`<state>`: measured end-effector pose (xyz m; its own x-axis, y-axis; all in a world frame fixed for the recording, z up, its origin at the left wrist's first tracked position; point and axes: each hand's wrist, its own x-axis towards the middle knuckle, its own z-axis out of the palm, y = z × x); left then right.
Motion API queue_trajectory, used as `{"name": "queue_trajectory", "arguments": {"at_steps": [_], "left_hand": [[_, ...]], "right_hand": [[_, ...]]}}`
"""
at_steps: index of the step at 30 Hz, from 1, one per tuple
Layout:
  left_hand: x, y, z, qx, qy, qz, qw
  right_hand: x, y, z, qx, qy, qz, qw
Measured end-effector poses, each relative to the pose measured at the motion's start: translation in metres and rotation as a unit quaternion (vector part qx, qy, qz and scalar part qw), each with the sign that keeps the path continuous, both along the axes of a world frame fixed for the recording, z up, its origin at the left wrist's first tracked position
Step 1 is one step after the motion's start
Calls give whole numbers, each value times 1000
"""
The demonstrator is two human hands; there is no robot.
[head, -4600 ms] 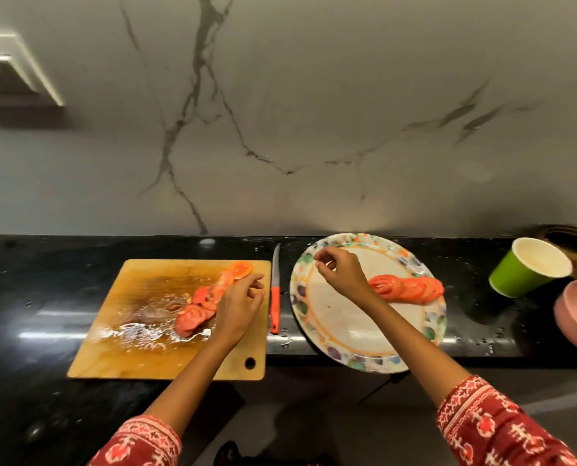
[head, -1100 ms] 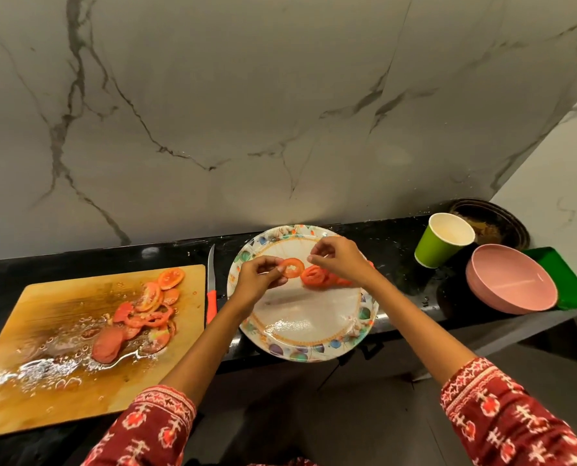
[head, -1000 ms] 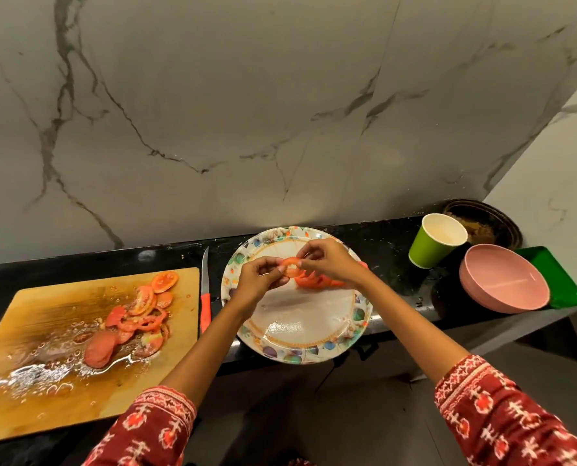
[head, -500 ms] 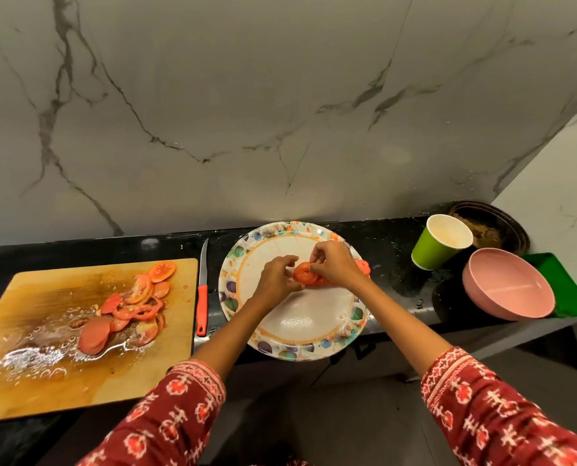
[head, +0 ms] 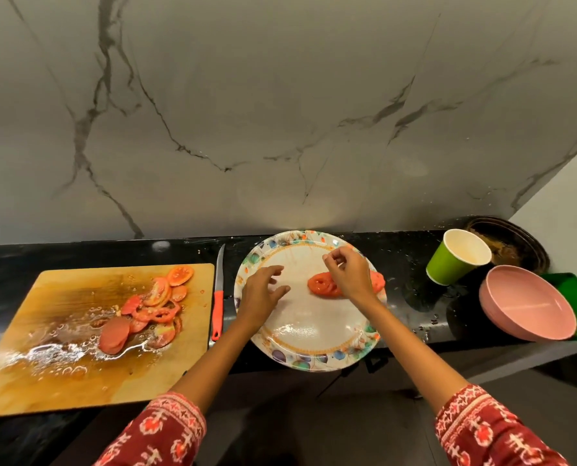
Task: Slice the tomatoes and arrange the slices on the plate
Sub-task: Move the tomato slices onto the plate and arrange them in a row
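Plate point(head: 282, 344): slice row point(head: 324, 284) begun. Left hand point(head: 263, 290) spread, empty; right hand point(head: 347, 274) loosely curled, empty. Step: arranging. Next: fetch slices point(head: 152, 304) from board point(head: 45, 364) left of plate.

Overlapping tomato slices point(head: 324, 284) on plate point(head: 314, 344)

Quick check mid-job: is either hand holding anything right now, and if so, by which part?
Nothing is held. The left hand is open above the plate; the right hand, fingers loosely curled, hovers empty above the tomato slices.
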<state>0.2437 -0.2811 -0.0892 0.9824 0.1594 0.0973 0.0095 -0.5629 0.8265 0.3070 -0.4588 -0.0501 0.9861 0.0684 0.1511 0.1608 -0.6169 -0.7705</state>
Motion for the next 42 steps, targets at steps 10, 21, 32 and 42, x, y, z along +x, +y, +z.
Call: {"name": "queue_trajectory", "arguments": {"at_steps": [10, 21, 32, 42], "left_hand": [[-70, 122, 17, 71, -31, 109, 991], [-116, 253, 21, 53, 9, 193, 980], [-126, 285, 9, 22, 6, 129, 991], [-116, 286, 24, -110, 3, 38, 993]], "right_hand": [[-30, 110, -3, 14, 14, 115, 993], [-29, 253, -8, -230, 68, 306, 921], [-24, 270, 18, -344, 18, 303, 888], [-72, 314, 36, -98, 139, 359, 918]]}}
